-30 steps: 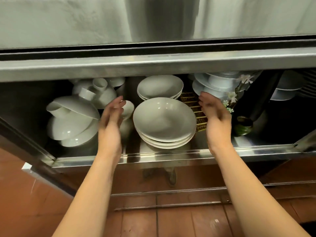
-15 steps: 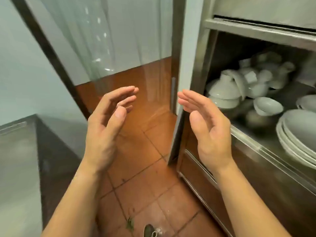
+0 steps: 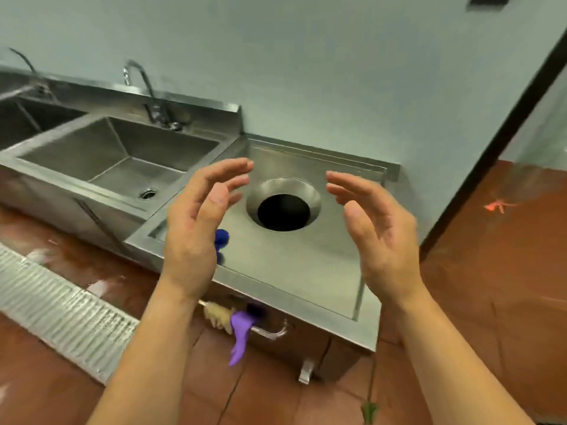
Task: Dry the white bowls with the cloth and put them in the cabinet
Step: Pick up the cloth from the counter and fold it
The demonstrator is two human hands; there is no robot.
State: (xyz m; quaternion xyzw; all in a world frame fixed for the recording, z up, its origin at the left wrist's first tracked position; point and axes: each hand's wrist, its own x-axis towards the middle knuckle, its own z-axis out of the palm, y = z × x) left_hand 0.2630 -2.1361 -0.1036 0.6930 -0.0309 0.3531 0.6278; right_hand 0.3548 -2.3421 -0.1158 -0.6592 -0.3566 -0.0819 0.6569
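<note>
Nothing held right now: left hand [image 3: 196, 237] and right hand [image 3: 380, 231] both up over the steel counter [image 3: 291, 271], palms facing, fingers loosely curved and well apart, empty. Can't spot a single white bowl, the cloth or the cabinet anywhere in this view, all out of shot. Just a sink [image 3: 122, 154] off to the left, a round hole [image 3: 283, 211] in the counter, a purple glove [image 3: 241, 335] hanging below its front edge, and something small and blue [image 3: 221, 237] behind the left hand, too blurry to name. Going by the task: glazed ceramic, so rigid, a bit weighty, easy to chip, and slick while wet. Best taken two-handed at opposite rims, thumbs on the lip, or cradled under the base with the cloth between palm and glaze for grip
</note>
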